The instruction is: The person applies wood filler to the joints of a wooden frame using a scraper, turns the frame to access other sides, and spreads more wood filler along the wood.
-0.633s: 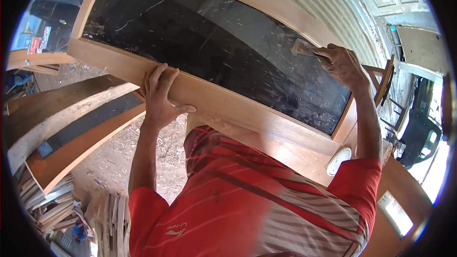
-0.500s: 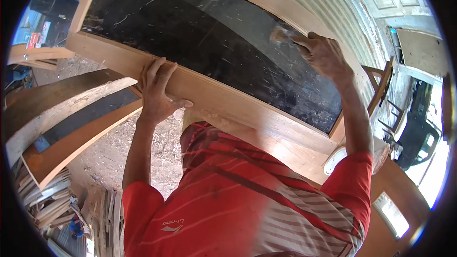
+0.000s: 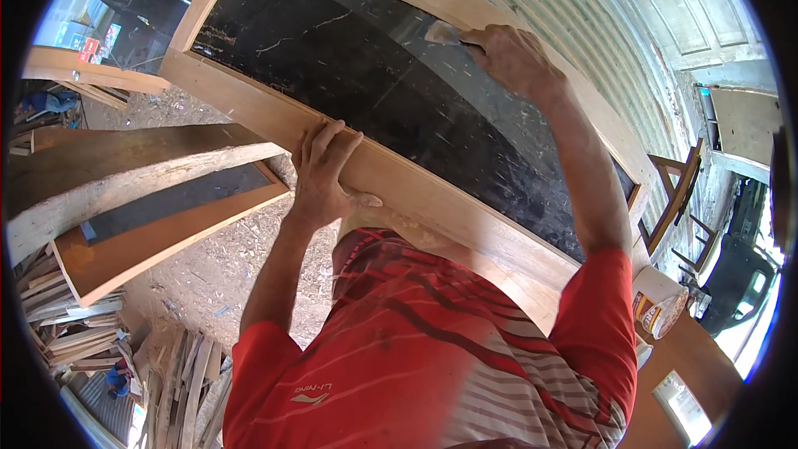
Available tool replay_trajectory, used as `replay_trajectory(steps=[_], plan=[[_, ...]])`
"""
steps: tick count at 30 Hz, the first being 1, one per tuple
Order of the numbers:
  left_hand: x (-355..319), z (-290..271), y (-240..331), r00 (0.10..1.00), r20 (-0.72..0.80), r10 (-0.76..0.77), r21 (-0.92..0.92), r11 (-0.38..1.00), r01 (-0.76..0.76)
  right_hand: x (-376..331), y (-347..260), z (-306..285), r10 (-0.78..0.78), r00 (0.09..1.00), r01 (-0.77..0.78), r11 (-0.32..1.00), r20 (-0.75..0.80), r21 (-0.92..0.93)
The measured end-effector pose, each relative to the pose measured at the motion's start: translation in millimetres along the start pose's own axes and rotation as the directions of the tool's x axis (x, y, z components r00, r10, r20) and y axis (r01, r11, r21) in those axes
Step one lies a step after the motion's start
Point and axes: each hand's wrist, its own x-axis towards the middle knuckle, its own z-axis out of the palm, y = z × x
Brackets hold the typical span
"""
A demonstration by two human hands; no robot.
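A white-flecked dark panel point(image 3: 374, 75) fills a wooden frame point(image 3: 416, 189) the left hand point(image 3: 324, 179) touches, loosely spread; the right hand point(image 3: 517, 60) clasps a tool point(image 3: 443, 32).

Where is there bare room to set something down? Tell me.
The dusty dark panel, between left hand and right hand; also shaving-strewn floor between left forearm and orange-brown board. Crowded: lower left, stacked wood strips.

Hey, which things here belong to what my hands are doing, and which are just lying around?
In use:
wood-framed dark panel, left hand on its near edge
small brush or scraper, held in right hand

Lying about:
thick plank
pile of wood strips
white bucket, possibly related
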Motion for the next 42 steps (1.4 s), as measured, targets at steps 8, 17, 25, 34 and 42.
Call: replay_trajectory(steps=[8,17,25,34,42], plan=[[-3,2,-5,0.999,0.016,-0.046,-0.103,0.994,0.047,13,-20,-24,0.069,0.992,-0.061,0.996,0.11,-0.07],[-9,-4,-15,0.996,0.044,-0.079,-0.167,0.982,0.086,30,-89,-20,-0.017,0.996,0.025,0.995,0.09,-0.092],[-2,-39,-97,0.681,-0.427,-0.595,-0.372,0.802,0.468,50,-188,-10,-0.113,0.985,0.12,0.991,0.131,-0.05],[43,-53,-205,0.435,-0.294,-0.851,-0.917,0.38,0.124,128,-292,13,-0.23,0.969,0.227,0.973,0.095,0.042],[51,-47,-197,0.406,-0.314,-0.859,-0.716,0.494,0.492,230,-341,22,-0.33,0.944,0.33,0.94,0.017,-0.088]])
